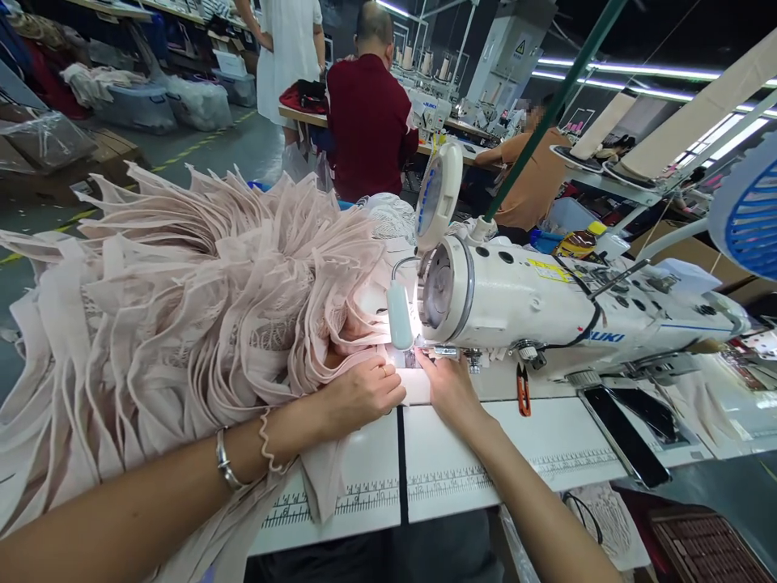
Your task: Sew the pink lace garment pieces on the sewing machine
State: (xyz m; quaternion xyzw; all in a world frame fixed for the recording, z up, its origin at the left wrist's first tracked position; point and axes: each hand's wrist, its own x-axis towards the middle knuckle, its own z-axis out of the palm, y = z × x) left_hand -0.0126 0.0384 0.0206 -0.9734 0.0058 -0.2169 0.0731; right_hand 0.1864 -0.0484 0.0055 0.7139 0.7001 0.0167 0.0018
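Observation:
A big heap of pale pink fabric pieces [182, 308] covers the left of the white sewing table [461, 470]. My left hand [364, 393] lies on the edge of the pink fabric, fingers curled and pressing it down beside the needle. My right hand [446, 385] rests flat, its fingertips on the fabric under the head of the white sewing machine [546, 308]. A small lamp [399, 314] lights the spot brightly, so the fingertips are partly washed out.
Orange thread snips [523, 390] and a black phone [625, 433] lie on the table to the right. A blue fan [749, 206] stands at the far right. Ahead, a person in a dark red shirt [370, 121] sits at another table; others work nearby.

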